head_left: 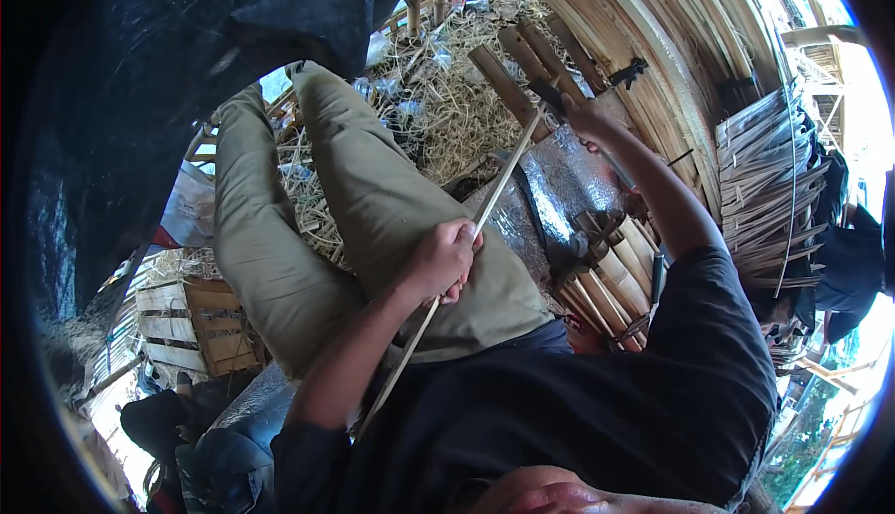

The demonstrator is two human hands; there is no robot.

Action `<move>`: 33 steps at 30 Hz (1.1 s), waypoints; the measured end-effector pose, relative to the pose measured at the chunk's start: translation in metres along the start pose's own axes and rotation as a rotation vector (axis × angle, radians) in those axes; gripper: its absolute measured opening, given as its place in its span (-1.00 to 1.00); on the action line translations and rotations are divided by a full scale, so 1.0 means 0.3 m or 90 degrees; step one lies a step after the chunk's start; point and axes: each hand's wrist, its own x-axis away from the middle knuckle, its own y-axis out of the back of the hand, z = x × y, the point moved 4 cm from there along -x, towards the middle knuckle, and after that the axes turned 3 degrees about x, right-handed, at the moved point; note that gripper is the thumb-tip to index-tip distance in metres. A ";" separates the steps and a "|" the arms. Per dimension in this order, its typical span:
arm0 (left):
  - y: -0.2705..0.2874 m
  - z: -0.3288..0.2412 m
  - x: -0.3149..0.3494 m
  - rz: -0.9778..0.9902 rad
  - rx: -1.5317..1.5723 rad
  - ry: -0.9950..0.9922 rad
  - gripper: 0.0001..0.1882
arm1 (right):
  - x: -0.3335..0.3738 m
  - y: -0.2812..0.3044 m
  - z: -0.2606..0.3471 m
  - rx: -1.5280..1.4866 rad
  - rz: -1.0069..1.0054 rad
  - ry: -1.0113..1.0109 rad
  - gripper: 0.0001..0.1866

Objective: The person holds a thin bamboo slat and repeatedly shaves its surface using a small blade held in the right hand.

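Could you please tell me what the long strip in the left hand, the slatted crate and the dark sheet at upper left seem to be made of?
Long strip: probably bamboo or wood; pale, matt and slender. Slatted crate: wood, apparently unpainted, judging by its pale brown slats. Dark sheet: perhaps plastic or tarpaulin, given its creases and slight sheen.

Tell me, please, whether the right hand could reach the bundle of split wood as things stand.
Probably yes: the bundle of split wood lies close to the right arm, with no visible obstacle between, but the right hand grips a tool, so it looks occupied.
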 end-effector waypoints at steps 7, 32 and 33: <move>0.014 0.005 0.002 -0.004 0.027 0.004 -0.67 | 0.069 0.002 0.055 -0.014 -0.017 0.028 -0.21; 0.012 -0.006 -0.004 -0.041 -0.031 0.017 -0.67 | 0.236 -0.107 0.124 0.070 0.021 0.040 -0.17; 0.011 0.015 0.003 -0.039 -0.030 0.020 -0.67 | 0.267 -0.126 0.118 0.039 0.016 0.054 -0.16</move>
